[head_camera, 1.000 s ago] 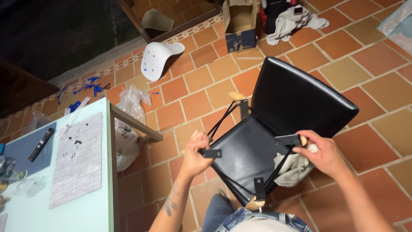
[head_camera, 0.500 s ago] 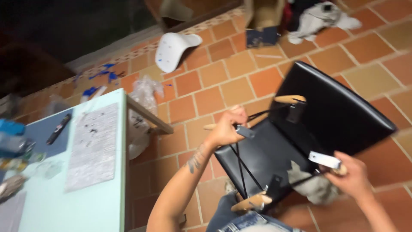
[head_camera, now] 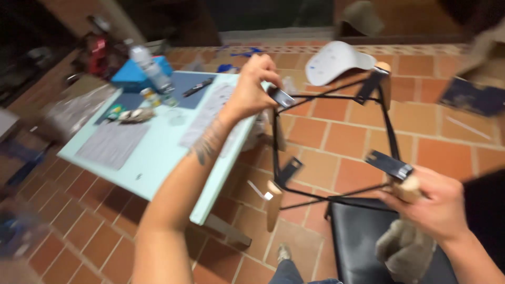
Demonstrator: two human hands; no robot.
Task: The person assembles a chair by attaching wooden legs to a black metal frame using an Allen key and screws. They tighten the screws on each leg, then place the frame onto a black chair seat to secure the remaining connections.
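Observation:
I hold a black metal chair-leg frame [head_camera: 386,118] with pale wooden legs up in the air above the tiled floor. My left hand [head_camera: 251,87] grips the frame's far left corner by a flat black bracket. My right hand [head_camera: 436,205] is closed around a wooden leg end and bracket at the frame's near right corner. A black padded chair seat [head_camera: 360,236] lies on the floor below my right hand, with a grey cloth [head_camera: 402,247] on it. The view is blurred by motion.
A light blue table [head_camera: 158,152] stands at left with paper sheets, a plastic bottle [head_camera: 150,66], a blue box and small items. A white chair shell [head_camera: 336,60] lies on the terracotta tiles at the back. Dark cardboard [head_camera: 473,97] is at far right.
The leg frame has come off the black seat and been lifted up and left toward the table. My head has turned left, bringing the table to the middle of view.

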